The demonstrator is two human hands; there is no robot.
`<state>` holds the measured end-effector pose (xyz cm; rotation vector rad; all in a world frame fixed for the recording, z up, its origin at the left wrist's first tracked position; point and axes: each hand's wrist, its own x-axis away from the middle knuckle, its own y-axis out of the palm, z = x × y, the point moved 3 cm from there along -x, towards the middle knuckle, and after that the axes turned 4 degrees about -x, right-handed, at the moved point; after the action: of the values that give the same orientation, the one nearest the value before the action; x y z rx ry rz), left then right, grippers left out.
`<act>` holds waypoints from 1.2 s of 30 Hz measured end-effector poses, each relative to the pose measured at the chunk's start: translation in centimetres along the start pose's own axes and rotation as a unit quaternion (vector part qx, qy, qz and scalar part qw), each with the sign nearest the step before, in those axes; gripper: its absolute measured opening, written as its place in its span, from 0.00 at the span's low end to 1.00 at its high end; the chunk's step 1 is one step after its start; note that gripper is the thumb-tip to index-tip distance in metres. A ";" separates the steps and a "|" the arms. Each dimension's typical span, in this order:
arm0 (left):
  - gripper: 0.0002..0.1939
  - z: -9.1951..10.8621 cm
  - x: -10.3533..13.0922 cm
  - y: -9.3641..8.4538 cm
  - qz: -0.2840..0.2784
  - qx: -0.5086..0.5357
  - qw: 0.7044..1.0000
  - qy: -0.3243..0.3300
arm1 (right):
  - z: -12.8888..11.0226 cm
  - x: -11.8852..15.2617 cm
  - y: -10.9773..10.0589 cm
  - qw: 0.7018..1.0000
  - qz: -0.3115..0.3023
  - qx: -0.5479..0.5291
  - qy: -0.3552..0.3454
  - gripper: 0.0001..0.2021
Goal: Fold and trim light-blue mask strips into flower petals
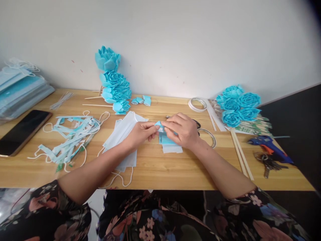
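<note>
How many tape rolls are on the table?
2: the far roll sits near the wall; the near roll lies beside the right hand, partly hidden. Others could be covered.

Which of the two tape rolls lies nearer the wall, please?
The back tape roll, beside the white strips; the other roll lies nearer the table's front edge.

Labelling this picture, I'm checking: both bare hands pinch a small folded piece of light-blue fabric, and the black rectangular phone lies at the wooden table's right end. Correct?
Not quite: the head view shows the phone at the left end of the wooden table. The left hand and right hand do pinch the fabric piece.
</note>
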<state>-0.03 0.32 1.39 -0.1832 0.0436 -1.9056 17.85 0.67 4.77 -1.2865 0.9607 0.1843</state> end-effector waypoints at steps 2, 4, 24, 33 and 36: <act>0.21 0.1 0.0 -0.1 0.003 0.003 1.000 0.001 | 0.0 0.0 -0.1 1.000 -0.002 -0.017 0.005 0.10; 0.21 0.2 0.0 -0.1 0.004 0.006 1.000 0.002 | 0.1 0.0 -0.2 0.998 0.005 -0.046 0.031 0.11; 0.18 0.1 -0.2 0.1 -0.019 -0.037 0.999 0.028 | 0.7 0.6 1.6 0.877 -0.031 -0.346 0.333 0.19; 0.15 0.4 -0.2 0.0 0.011 -0.071 0.997 0.025 | 1.2 1.4 1.8 0.826 -0.011 -0.415 0.382 0.17; 0.14 0.4 -0.1 0.0 0.014 -0.070 0.997 0.022 | 1.2 1.3 1.6 0.816 -0.013 -0.427 0.389 0.17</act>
<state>0.06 0.49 1.81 -0.2347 0.2083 -1.8790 18.30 1.76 2.66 -2.3019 1.6566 0.0518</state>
